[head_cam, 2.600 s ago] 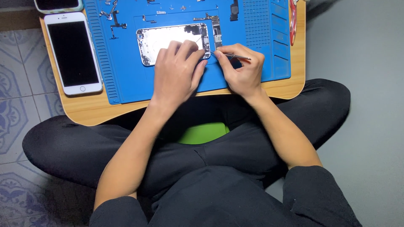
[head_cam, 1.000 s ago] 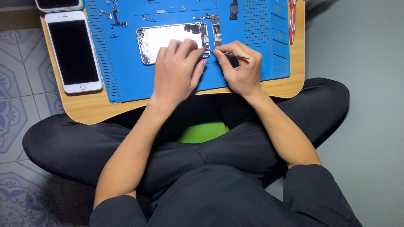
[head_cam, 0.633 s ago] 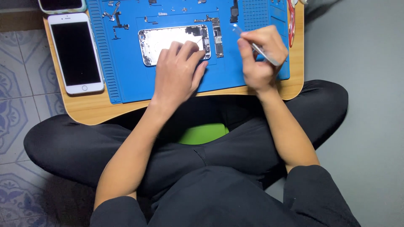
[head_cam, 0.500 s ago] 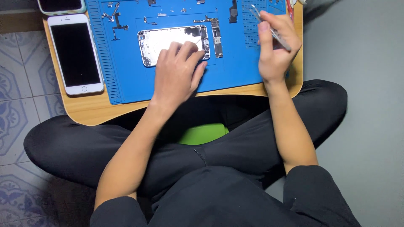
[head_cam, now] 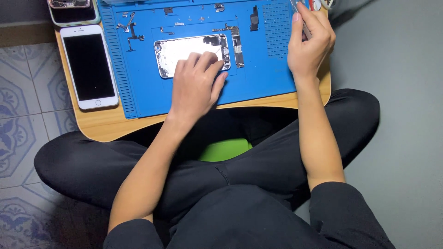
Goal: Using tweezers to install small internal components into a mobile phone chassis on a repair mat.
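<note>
An opened phone housing (head_cam: 187, 50), silvery inside, lies on a blue repair mat (head_cam: 258, 78). My left hand (head_cam: 196, 85) rests flat on the housing's lower right part, fingers spread over it. A narrow logic board (head_cam: 237, 44) lies just right of the housing. My right hand (head_cam: 308, 41) is raised over the mat's far right corner, its fingers closed on thin metal tweezers (head_cam: 304, 27).
The mat lies on a small wooden lap table (head_cam: 101, 127) over my crossed legs. A white phone (head_cam: 89, 66) with a dark screen lies on the table's left. Another phone (head_cam: 71, 10) sits above it. Small screws and parts (head_cam: 129, 27) are scattered along the mat's top.
My right hand lifted the tweezers away from the housing's right edge and carried them up to the mat's far right corner. My left hand stayed on the housing.
</note>
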